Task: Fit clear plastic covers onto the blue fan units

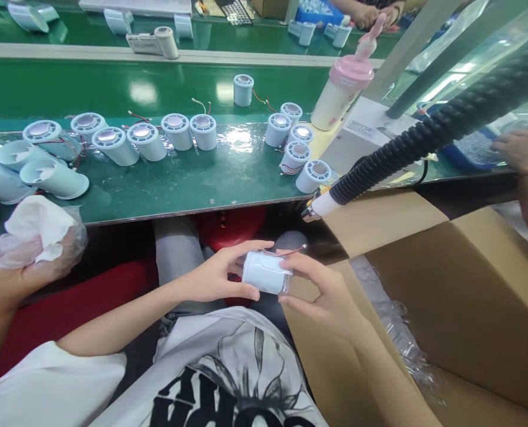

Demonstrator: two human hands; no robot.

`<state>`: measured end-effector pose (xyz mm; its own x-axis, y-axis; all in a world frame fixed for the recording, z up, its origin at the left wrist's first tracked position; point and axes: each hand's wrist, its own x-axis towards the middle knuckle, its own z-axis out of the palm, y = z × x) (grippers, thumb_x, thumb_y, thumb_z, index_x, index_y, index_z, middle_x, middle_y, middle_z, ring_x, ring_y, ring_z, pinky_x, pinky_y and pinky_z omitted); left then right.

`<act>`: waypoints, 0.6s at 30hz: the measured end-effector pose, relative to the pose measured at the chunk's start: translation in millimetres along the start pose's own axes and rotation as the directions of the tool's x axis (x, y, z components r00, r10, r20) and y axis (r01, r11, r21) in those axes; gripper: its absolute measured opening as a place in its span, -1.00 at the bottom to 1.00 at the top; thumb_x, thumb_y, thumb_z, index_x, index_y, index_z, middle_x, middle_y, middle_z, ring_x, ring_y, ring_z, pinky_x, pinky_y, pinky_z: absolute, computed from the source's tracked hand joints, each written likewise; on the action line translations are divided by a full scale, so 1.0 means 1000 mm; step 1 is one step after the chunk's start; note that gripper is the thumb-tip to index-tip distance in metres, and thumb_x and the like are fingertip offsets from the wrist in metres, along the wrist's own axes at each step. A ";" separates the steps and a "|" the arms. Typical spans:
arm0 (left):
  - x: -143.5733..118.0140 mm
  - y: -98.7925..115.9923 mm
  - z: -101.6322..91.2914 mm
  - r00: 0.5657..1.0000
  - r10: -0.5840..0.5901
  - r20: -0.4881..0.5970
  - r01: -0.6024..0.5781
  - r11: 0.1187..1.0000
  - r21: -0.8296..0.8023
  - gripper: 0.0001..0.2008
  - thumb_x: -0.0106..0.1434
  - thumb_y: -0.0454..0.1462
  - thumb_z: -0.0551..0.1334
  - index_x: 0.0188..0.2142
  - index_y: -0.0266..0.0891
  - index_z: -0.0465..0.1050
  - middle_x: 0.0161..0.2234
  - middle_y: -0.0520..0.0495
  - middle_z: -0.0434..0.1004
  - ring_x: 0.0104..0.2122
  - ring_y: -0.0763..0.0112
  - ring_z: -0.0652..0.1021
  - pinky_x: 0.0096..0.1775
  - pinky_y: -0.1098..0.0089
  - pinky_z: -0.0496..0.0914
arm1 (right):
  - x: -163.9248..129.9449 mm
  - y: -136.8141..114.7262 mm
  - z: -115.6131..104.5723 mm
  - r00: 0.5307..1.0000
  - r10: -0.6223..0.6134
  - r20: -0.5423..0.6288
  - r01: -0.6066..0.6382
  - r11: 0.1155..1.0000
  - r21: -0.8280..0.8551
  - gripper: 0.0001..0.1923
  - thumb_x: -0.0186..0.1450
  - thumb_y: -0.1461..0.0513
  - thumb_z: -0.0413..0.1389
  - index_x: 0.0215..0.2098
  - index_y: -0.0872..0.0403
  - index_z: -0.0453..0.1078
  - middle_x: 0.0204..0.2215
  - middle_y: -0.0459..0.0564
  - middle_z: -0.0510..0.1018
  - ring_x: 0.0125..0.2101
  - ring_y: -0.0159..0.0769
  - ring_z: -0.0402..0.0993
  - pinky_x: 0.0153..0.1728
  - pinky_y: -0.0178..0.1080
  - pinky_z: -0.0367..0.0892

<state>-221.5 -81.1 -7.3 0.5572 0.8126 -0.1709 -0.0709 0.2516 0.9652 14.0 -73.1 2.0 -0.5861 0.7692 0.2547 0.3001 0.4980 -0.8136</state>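
White cylindrical housing (pixel 266 273), with thin red wires at its upper end, is held on its side below the bench edge, above the person's lap. At far left, a co-worker's gloved hand (pixel 41 249) grips a white cloth (pixel 39 225). Left hand (pixel 221 273) closes thumb and fingers around the housing's left end. Right hand (pixel 323 290) pinches its right end with partly curled fingers. On the green bench (pixel 179 178) stand matching housings (pixel 177 130). An open cardboard box (pixel 445 296) sits at right.
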 end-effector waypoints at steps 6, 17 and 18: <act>-0.004 0.006 0.000 0.995 0.092 0.030 -0.094 0.990 0.103 -0.27 0.04 -0.33 0.40 0.19 -0.06 0.21 0.19 -0.16 0.28 0.13 0.18 0.39 0.11 0.23 0.31 | -0.002 -0.003 0.000 0.993 0.114 0.037 -0.119 0.978 0.173 -0.54 0.16 0.31 0.25 0.01 -0.02 0.30 -0.03 0.03 0.47 0.03 -0.17 0.40 -0.03 -0.19 0.45; -0.006 0.005 -0.003 0.979 0.190 0.077 -0.204 0.939 0.275 -0.24 0.03 -0.33 0.41 0.21 -0.07 0.20 0.18 -0.19 0.28 0.15 0.16 0.37 0.11 0.25 0.32 | 0.000 -0.009 0.000 0.946 0.289 0.148 -0.325 0.840 0.435 -0.55 0.18 0.33 0.23 0.00 -0.12 0.32 -0.08 -0.10 0.42 -0.09 -0.33 0.42 -0.10 -0.32 0.45; -0.006 0.005 -0.004 0.977 0.198 0.079 -0.212 0.934 0.288 -0.24 0.03 -0.32 0.41 0.21 -0.07 0.20 0.18 -0.19 0.28 0.15 0.15 0.36 0.11 0.24 0.32 | 0.000 -0.009 0.000 0.940 0.300 0.160 -0.340 0.821 0.459 -0.56 0.19 0.32 0.23 0.00 -0.12 0.32 -0.08 -0.10 0.42 -0.10 -0.34 0.43 -0.12 -0.32 0.46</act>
<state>-228.1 -82.6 -2.2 0.5955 0.8024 0.0395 0.0540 -0.0890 0.9946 11.7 -77.3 9.2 -0.5816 0.8087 -0.0880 0.0999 -0.0364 -0.9943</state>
